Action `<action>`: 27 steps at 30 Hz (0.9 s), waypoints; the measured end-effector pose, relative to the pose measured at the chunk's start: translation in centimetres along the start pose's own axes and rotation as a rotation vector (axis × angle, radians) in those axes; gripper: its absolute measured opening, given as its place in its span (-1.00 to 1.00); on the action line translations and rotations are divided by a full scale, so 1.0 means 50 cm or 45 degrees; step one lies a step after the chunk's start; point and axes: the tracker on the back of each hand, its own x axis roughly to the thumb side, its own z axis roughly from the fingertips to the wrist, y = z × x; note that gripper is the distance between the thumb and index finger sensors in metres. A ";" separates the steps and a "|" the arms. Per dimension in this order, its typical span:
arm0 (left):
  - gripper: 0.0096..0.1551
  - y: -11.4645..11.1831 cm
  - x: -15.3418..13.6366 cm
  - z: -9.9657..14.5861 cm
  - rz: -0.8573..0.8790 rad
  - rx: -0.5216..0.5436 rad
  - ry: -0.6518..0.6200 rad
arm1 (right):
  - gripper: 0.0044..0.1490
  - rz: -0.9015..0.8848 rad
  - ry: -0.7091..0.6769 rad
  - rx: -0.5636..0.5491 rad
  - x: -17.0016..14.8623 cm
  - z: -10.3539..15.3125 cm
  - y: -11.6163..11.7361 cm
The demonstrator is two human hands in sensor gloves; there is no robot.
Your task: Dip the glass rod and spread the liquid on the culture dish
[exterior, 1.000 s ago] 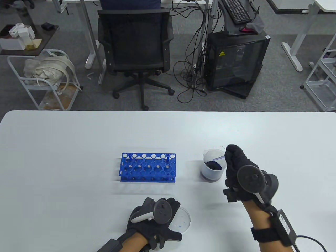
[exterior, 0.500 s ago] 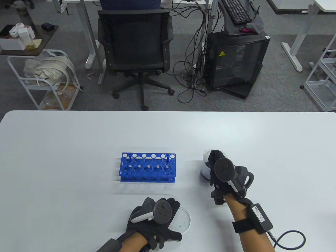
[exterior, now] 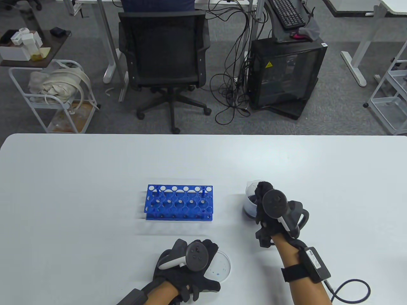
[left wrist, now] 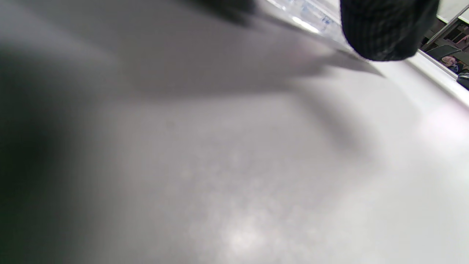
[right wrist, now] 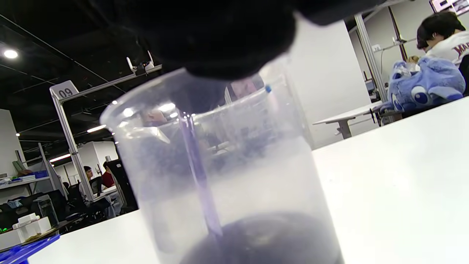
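- Right hand (exterior: 270, 209) in its black sensor glove sits over the clear plastic beaker with dark blue liquid (exterior: 252, 200), at about 3 o'clock from the blue plastic test-tube rack (exterior: 179, 202). Fingers are closed around the top of the thin clear glass rod (right wrist: 199, 172); in the right wrist view the rod runs down through the beaker mouth and its lower end meets the dark liquid.
- Left hand (exterior: 187, 270) in its black glove rests on the white table (exterior: 79, 190) at 6 o'clock from the rack, against the left edge of the shallow clear culture dish (exterior: 221, 267). How its fingers lie I cannot tell; the tracker covers them. The dish floor carries a few blue specks.
- Risk: the rod stands slightly tilted in the beaker. A sideways pull on lifting could lever the rim and tip the light beaker, spilling dye.
- Risk: a loaded tip carried toward 7 o'clock, from beaker to dish, may drip onto the bare table between them. Draining the tip against the inner wall first would likely help.
- Risk: glass in a fabric glove may slip or rotate if the grip is loose.
- Risk: the dish looks light; rod pressure could slide it unless the left hand braces it.
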 end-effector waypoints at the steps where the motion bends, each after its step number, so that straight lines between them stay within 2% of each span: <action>1: 0.33 0.000 0.000 0.000 0.000 0.000 0.000 | -0.54 0.008 -0.014 -0.043 0.000 0.001 -0.012; 4: 0.33 0.000 0.000 0.000 0.000 0.000 0.000 | -0.54 -0.096 -0.007 -0.152 -0.002 0.004 -0.059; 6: 0.33 0.000 0.000 0.000 0.000 0.000 0.000 | -0.54 -0.143 0.012 -0.191 -0.011 0.005 -0.072; 9: 0.33 0.000 0.000 0.000 0.000 0.000 0.000 | -0.54 -0.075 0.030 -0.116 -0.032 0.004 -0.051; 11: 0.33 0.000 0.000 0.000 0.000 0.000 0.000 | -0.54 -0.125 0.048 -0.186 -0.047 0.009 -0.053; 14: 0.33 0.000 0.000 0.000 0.000 0.000 0.000 | -0.54 -0.185 0.092 -0.154 -0.060 0.008 -0.053; 18: 0.33 0.000 0.000 0.000 0.000 0.000 0.000 | -0.54 -0.329 0.050 -0.292 -0.065 0.024 -0.114; 20: 0.33 0.000 0.000 0.000 0.000 0.000 0.000 | -0.54 -0.399 -0.001 -0.326 -0.058 0.044 -0.149; 23: 0.32 0.000 0.000 0.000 0.000 0.000 0.000 | -0.54 -0.519 -0.127 -0.275 -0.038 0.105 -0.177; 27: 0.33 0.000 0.000 0.000 0.000 0.000 0.000 | -0.54 -0.611 -0.284 -0.128 -0.005 0.202 -0.161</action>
